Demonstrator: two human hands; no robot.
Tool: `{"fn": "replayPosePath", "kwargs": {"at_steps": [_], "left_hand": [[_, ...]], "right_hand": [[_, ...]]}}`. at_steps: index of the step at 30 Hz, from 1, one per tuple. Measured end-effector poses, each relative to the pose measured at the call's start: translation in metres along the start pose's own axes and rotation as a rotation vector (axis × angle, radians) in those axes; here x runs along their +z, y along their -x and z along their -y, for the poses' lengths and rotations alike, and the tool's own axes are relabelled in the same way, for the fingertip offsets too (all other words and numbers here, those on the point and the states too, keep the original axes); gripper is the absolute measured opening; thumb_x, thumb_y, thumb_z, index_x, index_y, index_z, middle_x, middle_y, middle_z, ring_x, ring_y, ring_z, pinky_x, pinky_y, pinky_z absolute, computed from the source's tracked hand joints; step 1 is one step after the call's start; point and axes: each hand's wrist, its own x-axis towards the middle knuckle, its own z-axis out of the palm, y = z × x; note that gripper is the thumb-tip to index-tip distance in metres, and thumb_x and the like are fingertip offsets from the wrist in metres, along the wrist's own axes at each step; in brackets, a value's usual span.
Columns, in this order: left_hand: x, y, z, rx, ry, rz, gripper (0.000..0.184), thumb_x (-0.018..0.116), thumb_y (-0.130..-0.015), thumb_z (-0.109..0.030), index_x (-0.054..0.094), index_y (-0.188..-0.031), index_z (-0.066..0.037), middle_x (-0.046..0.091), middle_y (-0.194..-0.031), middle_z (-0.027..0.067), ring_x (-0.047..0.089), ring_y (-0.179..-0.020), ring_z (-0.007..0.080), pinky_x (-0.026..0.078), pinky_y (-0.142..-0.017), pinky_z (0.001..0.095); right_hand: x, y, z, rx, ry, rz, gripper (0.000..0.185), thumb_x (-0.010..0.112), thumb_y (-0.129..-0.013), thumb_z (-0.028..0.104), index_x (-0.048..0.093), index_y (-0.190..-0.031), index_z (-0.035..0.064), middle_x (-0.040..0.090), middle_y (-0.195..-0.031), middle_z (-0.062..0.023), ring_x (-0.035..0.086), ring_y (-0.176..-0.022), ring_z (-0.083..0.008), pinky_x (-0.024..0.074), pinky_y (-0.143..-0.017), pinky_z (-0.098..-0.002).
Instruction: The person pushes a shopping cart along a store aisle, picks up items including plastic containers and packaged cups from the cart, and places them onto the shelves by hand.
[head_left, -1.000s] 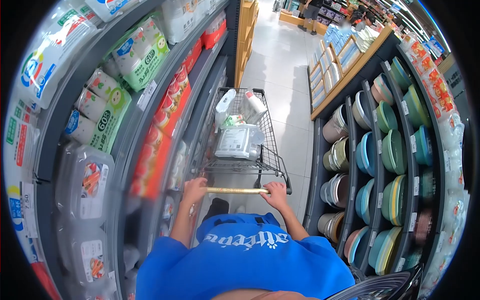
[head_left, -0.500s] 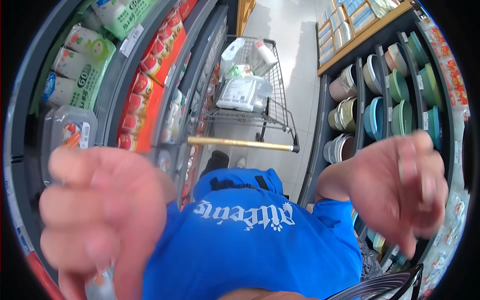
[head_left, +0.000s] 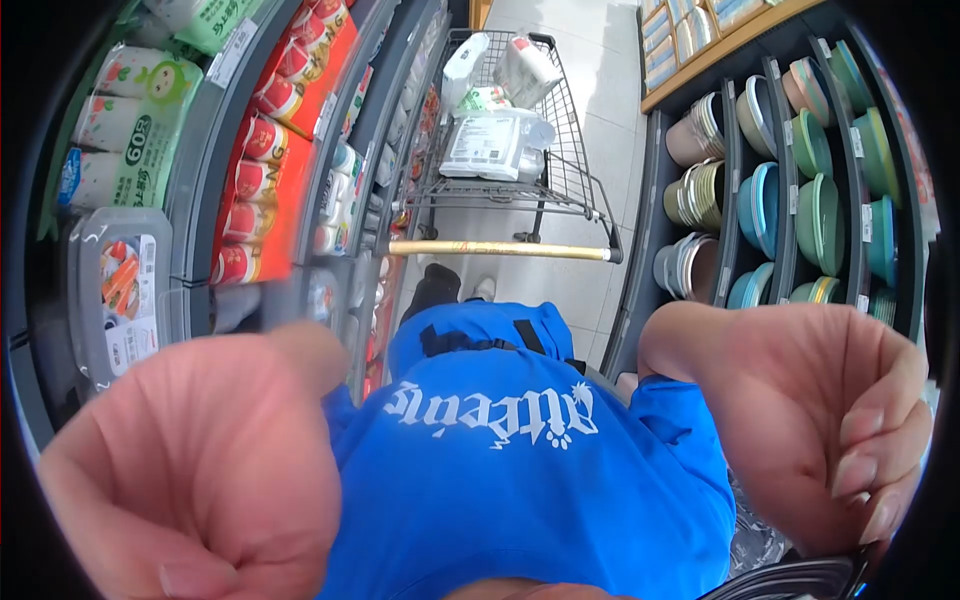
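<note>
Both hands are raised close to the camera, one on each side of the blue shirt [head_left: 530,500]. My left hand [head_left: 200,460] is large at the lower left with its fingers curled in; part of it passes out of view, and anything inside it is hidden. On the right, my right hand [head_left: 810,410] has its fingers bent and closed, nails showing; I cannot make out anything between them. Just below its fingertips is the dark frame of what look like glasses [head_left: 800,580]. Whether they touch, I cannot tell.
A wire shopping cart [head_left: 590,185] with a gold handle [head_left: 500,249] stands ahead, carrying white packages [head_left: 480,147]. Left shelves hold green-wrapped rolls [head_left: 135,125], red-wrapped packs [head_left: 262,180] and a clear plastic food box [head_left: 122,290]. Bowls [head_left: 820,225] and bins [head_left: 693,195] fill the right shelves.
My hands have moved lower and outward, with the left fingers now more out of view. The cart and shelves appear slightly higher in the view.
</note>
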Motion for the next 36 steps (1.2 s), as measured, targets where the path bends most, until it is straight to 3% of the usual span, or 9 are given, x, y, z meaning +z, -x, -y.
{"fn": "replayPosePath", "kwargs": {"at_steps": [10, 14, 18, 20, 21, 22, 26, 30, 36], "left_hand": [[0.065, 0.035, 0.042, -0.079, -0.054, -0.216, 0.037, 0.069, -0.091, -0.032, 0.058, -0.109, -0.001, 0.063, -0.093, 0.0029, 0.059, -0.070, 0.0134, 0.048, -0.068, 0.0238], [0.066, 0.158, 0.130, -0.651, -0.235, 0.129, 0.038, 0.065, -0.089, -0.005, 0.053, -0.123, 0.005, 0.059, -0.114, 0.0143, 0.063, -0.094, 0.0215, 0.051, -0.088, 0.0326], [0.012, 0.331, 0.171, -1.070, -0.592, 0.919, 0.064, 0.070, -0.089, -0.018, 0.042, -0.143, 0.004, 0.047, -0.138, 0.0256, 0.050, -0.127, 0.0411, 0.041, -0.108, 0.0443], [-0.031, 0.415, 0.159, -1.286, -0.646, 1.077, 0.073, 0.072, -0.088, -0.029, 0.041, -0.144, 0.006, 0.044, -0.144, 0.0312, 0.044, -0.135, 0.0444, 0.037, -0.113, 0.0466], [-0.057, 0.456, 0.152, -1.477, -0.587, 1.149, 0.078, 0.072, -0.087, -0.037, 0.039, -0.146, 0.002, 0.045, -0.146, 0.0306, 0.044, -0.135, 0.0462, 0.039, -0.110, 0.0507], [-0.074, 0.496, 0.133, -1.559, -0.648, 1.099, 0.080, 0.073, -0.086, -0.038, 0.041, -0.143, 0.008, 0.048, -0.142, 0.0333, 0.048, -0.133, 0.0455, 0.040, -0.110, 0.0502], [-0.081, 0.488, 0.072, -2.650, -0.245, 0.380, 0.065, 0.073, -0.082, -0.016, 0.051, -0.137, 0.007, 0.066, -0.125, 0.0220, 0.064, -0.116, 0.0336, 0.046, -0.102, 0.0418], [-0.081, 0.490, 0.078, -2.077, -0.351, 0.951, 0.064, 0.073, -0.078, -0.008, 0.052, -0.136, 0.006, 0.066, -0.124, 0.0234, 0.065, -0.114, 0.0348, 0.049, -0.098, 0.0419], [-0.118, 0.574, 0.073, -2.204, -0.376, 0.666, 0.061, 0.073, -0.072, -0.002, 0.057, -0.131, 0.004, 0.069, -0.116, 0.0226, 0.067, -0.107, 0.0339, 0.051, -0.092, 0.0423]], "right_hand": [[-0.007, 0.031, -0.026, 0.095, 0.217, -0.035, 0.024, 0.053, -0.101, 0.021, 0.065, -0.110, 0.0034, 0.070, -0.102, -0.0054, 0.064, -0.075, -0.0119, 0.0523, -0.071, -0.0266], [-0.042, 0.132, -0.115, 0.652, 0.683, 0.096, 0.038, 0.065, -0.094, 0.011, 0.058, -0.127, -0.0055, 0.070, -0.107, -0.0194, 0.070, -0.090, -0.0274, 0.0559, -0.085, -0.0345], [-0.160, 0.332, -0.146, 1.451, 1.352, 1.051, 0.070, 0.072, -0.088, 0.036, 0.045, -0.147, 0.0128, 0.037, -0.154, -0.0237, 0.036, -0.139, -0.0453, 0.0300, -0.110, -0.0632], [-0.194, 0.403, -0.120, 1.744, 1.275, 0.973, 0.074, 0.074, -0.085, 0.042, 0.046, -0.146, 0.0105, 0.036, -0.154, -0.0234, 0.037, -0.139, -0.0445, 0.0297, -0.109, -0.0646], [-0.216, 0.457, -0.096, 1.413, 1.450, 1.084, 0.076, 0.074, -0.084, 0.042, 0.046, -0.146, 0.0092, 0.037, -0.153, -0.0228, 0.037, -0.140, -0.0440, 0.0292, -0.110, -0.0644], [-0.230, 0.489, -0.083, 1.063, 1.597, 1.170, 0.077, 0.074, -0.083, 0.041, 0.045, -0.146, 0.0078, 0.039, -0.152, -0.0223, 0.036, -0.140, -0.0434, 0.0287, -0.110, -0.0641], [-0.184, 0.404, -0.082, 1.598, 1.457, 1.056, 0.081, 0.075, -0.083, 0.037, 0.040, -0.149, 0.0059, 0.045, -0.146, -0.0248, 0.049, -0.130, -0.0453, 0.0410, -0.104, -0.0580], [-0.204, 0.403, -0.086, 1.740, 1.420, 0.964, 0.083, 0.076, -0.083, 0.036, 0.038, -0.149, 0.0038, 0.052, -0.139, -0.0280, 0.060, -0.116, -0.0470, 0.0508, -0.095, -0.0514], [-0.240, 0.419, -0.091, 1.825, 1.199, 1.000, 0.075, 0.076, -0.083, 0.034, 0.041, -0.140, 0.0013, 0.067, -0.114, -0.0299, 0.065, -0.108, -0.0465, 0.0522, -0.093, -0.0515]]}}
